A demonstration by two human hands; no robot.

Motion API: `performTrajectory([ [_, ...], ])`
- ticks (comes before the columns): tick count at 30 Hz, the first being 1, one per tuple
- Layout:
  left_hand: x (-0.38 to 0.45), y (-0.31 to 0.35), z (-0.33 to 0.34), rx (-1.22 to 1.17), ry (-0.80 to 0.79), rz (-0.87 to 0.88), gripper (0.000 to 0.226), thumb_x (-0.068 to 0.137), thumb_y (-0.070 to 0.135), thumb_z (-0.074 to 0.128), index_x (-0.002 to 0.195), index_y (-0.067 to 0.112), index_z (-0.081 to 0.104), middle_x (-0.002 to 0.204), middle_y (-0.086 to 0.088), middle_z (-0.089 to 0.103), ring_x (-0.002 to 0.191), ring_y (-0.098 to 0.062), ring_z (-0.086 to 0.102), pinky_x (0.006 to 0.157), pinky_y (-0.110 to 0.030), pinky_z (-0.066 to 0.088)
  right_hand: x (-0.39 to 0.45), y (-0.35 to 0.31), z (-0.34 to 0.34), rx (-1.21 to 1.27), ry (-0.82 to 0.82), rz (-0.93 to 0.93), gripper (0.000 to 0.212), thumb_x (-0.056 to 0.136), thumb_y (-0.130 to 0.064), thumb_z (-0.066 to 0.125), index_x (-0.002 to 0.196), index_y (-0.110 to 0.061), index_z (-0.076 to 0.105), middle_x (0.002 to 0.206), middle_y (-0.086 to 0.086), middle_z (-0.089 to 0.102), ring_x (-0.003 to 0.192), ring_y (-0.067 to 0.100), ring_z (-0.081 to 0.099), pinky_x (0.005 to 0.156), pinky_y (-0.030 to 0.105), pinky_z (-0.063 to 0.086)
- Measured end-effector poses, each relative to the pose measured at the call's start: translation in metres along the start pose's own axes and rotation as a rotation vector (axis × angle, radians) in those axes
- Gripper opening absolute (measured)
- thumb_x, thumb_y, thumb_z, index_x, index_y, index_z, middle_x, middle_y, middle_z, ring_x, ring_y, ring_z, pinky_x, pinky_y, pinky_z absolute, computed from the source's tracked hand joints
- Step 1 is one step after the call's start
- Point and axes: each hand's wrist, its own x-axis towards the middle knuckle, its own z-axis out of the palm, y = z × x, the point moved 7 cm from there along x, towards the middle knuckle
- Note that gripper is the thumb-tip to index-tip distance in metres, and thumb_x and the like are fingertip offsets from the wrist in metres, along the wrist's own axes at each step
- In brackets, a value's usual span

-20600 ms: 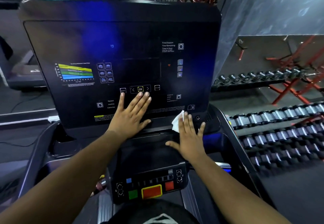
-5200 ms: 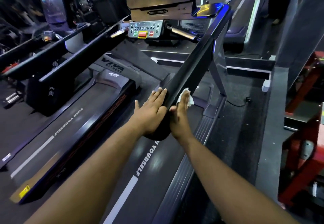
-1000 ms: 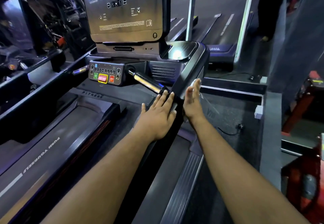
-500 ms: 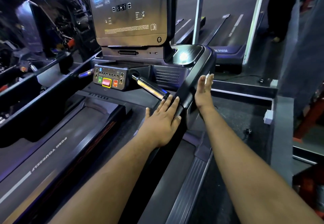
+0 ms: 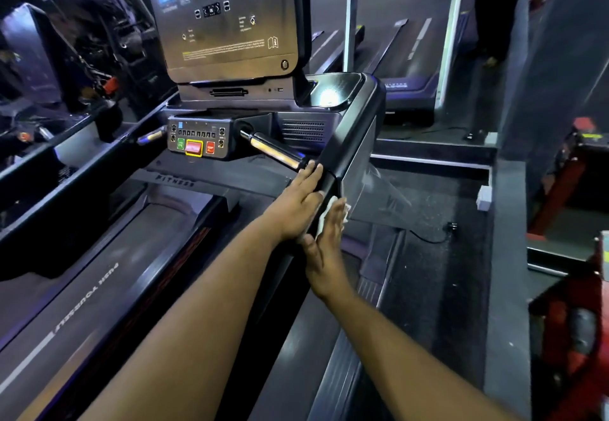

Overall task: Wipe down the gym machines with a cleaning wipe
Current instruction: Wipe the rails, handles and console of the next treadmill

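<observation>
Our right hand, grip flat, presses a crumpled white cleaning wipe to the black treadmill side rail | our left hand, fingers straight, rests on the rail's inner face | beyond: grey control panel with red stop button, tall dark console screen.

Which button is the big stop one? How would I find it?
Find the tall treadmill screen. Just below it sits a small dark control panel between two metal grip bars. The stop button is in its bottom row: the widest one, red with a yellow frame, between a green button and a smaller red one.
</observation>
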Motion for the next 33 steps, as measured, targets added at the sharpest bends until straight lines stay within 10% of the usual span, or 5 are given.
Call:
performTrajectory([
  [12, -0.137, -0.047, 0.001, 0.123, 0.023, 0.012, 0.060, 0.109, 0.033, 0.040, 0.162, 0.027, 0.013, 0.163, 0.025, -0.002, 0.153, 0.003, 0.000, 0.128, -0.033, 0.008, 0.027, -0.014, -0.008, -0.049, 0.100, 0.078, 0.123, 0.077, -0.096, 0.013, 0.158, -0.006, -0.008, 0.164, 0.001, -0.020, 0.154, 0.022, -0.020, 0.125, 0.048, -0.011],
  [19, -0.182, -0.053, 0.003, 0.233, 0.027, 0.049, 0.063, 0.110, 0.028, 0.039, 0.163, 0.020, 0.006, 0.165, 0.015, -0.008, 0.151, 0.001, -0.010, 0.117, -0.010, -0.008, -0.040, -0.039, 0.024, -0.178, -0.054, -0.143, 0.098, 0.091, -0.081, 0.026, 0.159, -0.017, -0.005, 0.166, 0.002, -0.022, 0.151, 0.013, -0.028, 0.123, 0.034, -0.016],
  [25, -0.209, -0.049, 0.001, 0.293, -0.010, 0.037, 0.066, 0.110, 0.032, 0.036, 0.163, 0.021, -0.002, 0.167, 0.012, -0.014, 0.148, 0.003, -0.016, 0.121, -0.021, -0.008, 0.053, -0.043, -0.024, -0.611, -0.159, 0.064, 0.097, 0.091, -0.079, 0.031, 0.162, -0.015, 0.014, 0.170, 0.009, -0.005, 0.155, 0.023, -0.013, 0.126, 0.050, 0.000],
  [33, -0.252, -0.067, 0.000, 0.289, -0.034, -0.038, 0.087, 0.103, 0.044, 0.048, 0.161, 0.026, -0.014, 0.167, 0.011, -0.020, 0.154, -0.005, -0.011, 0.122, -0.025, -0.001, -0.022, -0.072, 0.010, -0.787, -0.465, -0.202, 0.108, 0.073, -0.086, 0.022, 0.161, -0.024, 0.021, 0.170, -0.002, 0.010, 0.156, 0.016, -0.005, 0.125, 0.050, -0.003],
])
